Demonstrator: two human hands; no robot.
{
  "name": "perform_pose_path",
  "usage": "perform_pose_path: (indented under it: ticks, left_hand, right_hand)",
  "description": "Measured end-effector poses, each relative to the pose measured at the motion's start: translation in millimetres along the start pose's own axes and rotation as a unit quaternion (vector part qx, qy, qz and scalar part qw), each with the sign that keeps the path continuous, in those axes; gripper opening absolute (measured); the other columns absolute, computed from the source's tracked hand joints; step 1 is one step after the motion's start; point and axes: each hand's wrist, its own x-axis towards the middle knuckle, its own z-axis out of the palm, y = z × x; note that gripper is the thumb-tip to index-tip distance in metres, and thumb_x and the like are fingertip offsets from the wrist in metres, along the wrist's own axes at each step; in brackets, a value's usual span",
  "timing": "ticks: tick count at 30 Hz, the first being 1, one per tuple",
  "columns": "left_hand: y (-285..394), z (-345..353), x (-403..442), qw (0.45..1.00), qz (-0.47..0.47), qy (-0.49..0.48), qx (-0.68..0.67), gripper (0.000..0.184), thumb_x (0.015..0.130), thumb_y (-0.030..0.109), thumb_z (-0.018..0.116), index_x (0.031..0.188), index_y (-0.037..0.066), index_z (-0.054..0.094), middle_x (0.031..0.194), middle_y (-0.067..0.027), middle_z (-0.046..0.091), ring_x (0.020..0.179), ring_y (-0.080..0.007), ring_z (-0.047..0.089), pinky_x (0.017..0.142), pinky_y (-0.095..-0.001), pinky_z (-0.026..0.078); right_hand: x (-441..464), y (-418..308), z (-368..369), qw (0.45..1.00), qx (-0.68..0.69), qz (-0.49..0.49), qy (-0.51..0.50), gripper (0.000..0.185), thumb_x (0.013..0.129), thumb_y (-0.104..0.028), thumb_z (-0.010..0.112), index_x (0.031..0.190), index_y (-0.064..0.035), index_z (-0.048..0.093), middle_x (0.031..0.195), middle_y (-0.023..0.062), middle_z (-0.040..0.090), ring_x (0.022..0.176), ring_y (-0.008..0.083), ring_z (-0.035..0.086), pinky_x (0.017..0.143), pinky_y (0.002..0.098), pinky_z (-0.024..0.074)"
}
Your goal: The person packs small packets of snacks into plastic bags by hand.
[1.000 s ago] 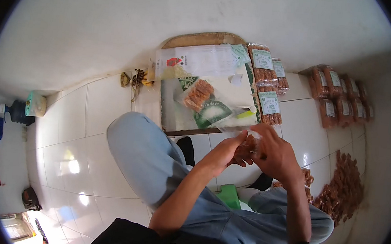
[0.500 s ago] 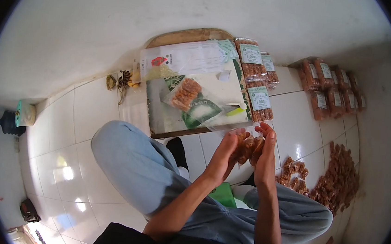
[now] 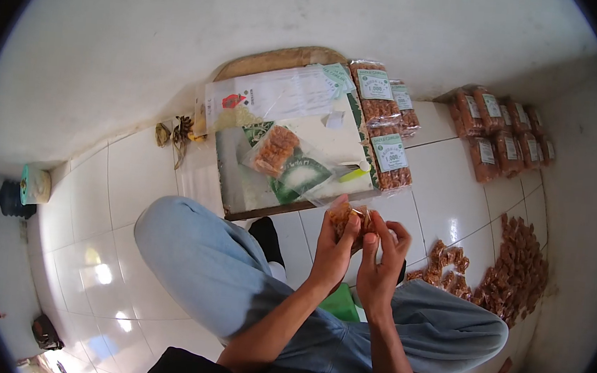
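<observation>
In front of my lap, just past the low table's near edge, a few small clear-wrapped brown snack packets are bunched between my hands. My left hand curls round them from the left, thumb on top. From the right, my right hand pinches them with thumb and fingers; its outer fingers are bent. How many packets are there is partly hidden by the fingers. On the low table, a clear plastic bag lies open toward me, with brown snack pieces at its far end.
Flat plastic bags, green labels and a yellow-green-handled tool lie on the table. Labelled snack packs line its right side. More packs are stacked by the wall. Loose packets are heaped on the floor at right.
My hands have come closer together and moved slightly left and down, squeezing the packets into a tighter bunch. My right hand has turned, its fingers now over the packets. The view has shifted slightly.
</observation>
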Motion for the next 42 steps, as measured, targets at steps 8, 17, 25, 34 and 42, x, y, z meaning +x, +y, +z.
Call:
perform_pose_path:
  ticks: [8, 17, 25, 34, 42]
  left_hand:
    - [-17.0, -1.4, -14.1, 0.991, -0.028, -0.12, -0.061, 0.068, 0.103, 0.055, 0.021, 0.154, 0.011, 0.011, 0.146, -0.0117, 0.039, 0.131, -0.0248, 0.043, 0.111, -0.0368, 0.031]
    - [-46.6, 2.2, -31.9, 0.975, -0.151, -0.093, 0.132, 0.05, 0.098, 0.029, 0.059, 0.128, 0.0, 0.03, 0.119, -0.0129, 0.055, 0.103, -0.012, 0.057, 0.087, -0.0255, 0.047]
    - [-75.4, 19.8, -27.7, 0.987, -0.078, -0.053, 0.128, 0.05, 0.102, 0.036, 0.05, 0.133, 0.002, 0.032, 0.117, -0.0113, 0.054, 0.104, -0.0124, 0.055, 0.087, -0.0258, 0.048]
    - [-69.1, 24.8, -18.6, 0.987, -0.134, -0.057, 0.073, 0.051, 0.095, 0.023, 0.063, 0.137, 0.004, 0.039, 0.123, -0.0111, 0.054, 0.106, -0.0133, 0.056, 0.09, -0.0283, 0.05]
    - [-95.2, 26.9, -10.6, 0.981, -0.102, 0.056, 0.154, 0.036, 0.095, 0.028, 0.065, 0.118, 0.001, 0.056, 0.101, -0.0094, 0.065, 0.086, -0.0132, 0.064, 0.074, -0.0269, 0.055]
  right_hand:
    - [-7.9, 19.6, -6.2, 0.987, 0.155, -0.03, -0.017, 0.082, 0.079, -0.013, 0.077, 0.146, 0.0005, 0.032, 0.133, 0.0199, 0.047, 0.119, 0.0313, 0.053, 0.1, 0.0387, 0.0442]
    - [-38.5, 64.6, -38.4, 0.993, 0.109, 0.023, -0.023, 0.072, 0.079, -0.006, 0.07, 0.142, 0.0009, 0.036, 0.126, 0.0212, 0.054, 0.116, 0.0323, 0.058, 0.096, 0.0391, 0.0472]
    - [-33.3, 71.6, -49.0, 0.997, 0.074, -0.025, -0.022, 0.081, 0.072, -0.01, 0.078, 0.139, -0.0049, 0.035, 0.138, 0.0222, 0.041, 0.13, 0.0384, 0.042, 0.106, 0.0423, 0.04]
    - [-33.0, 86.6, -61.6, 0.994, 0.112, 0.0, 0.014, 0.072, 0.065, -0.006, 0.081, 0.129, -0.007, 0.049, 0.13, 0.0192, 0.047, 0.121, 0.0358, 0.05, 0.099, 0.0425, 0.046]
    - [-37.8, 94.2, -47.9, 0.998, 0.069, -0.006, 0.001, 0.056, 0.068, -0.005, 0.079, 0.121, -0.0089, 0.059, 0.138, 0.0188, 0.041, 0.114, 0.0367, 0.058, 0.091, 0.0402, 0.0523]
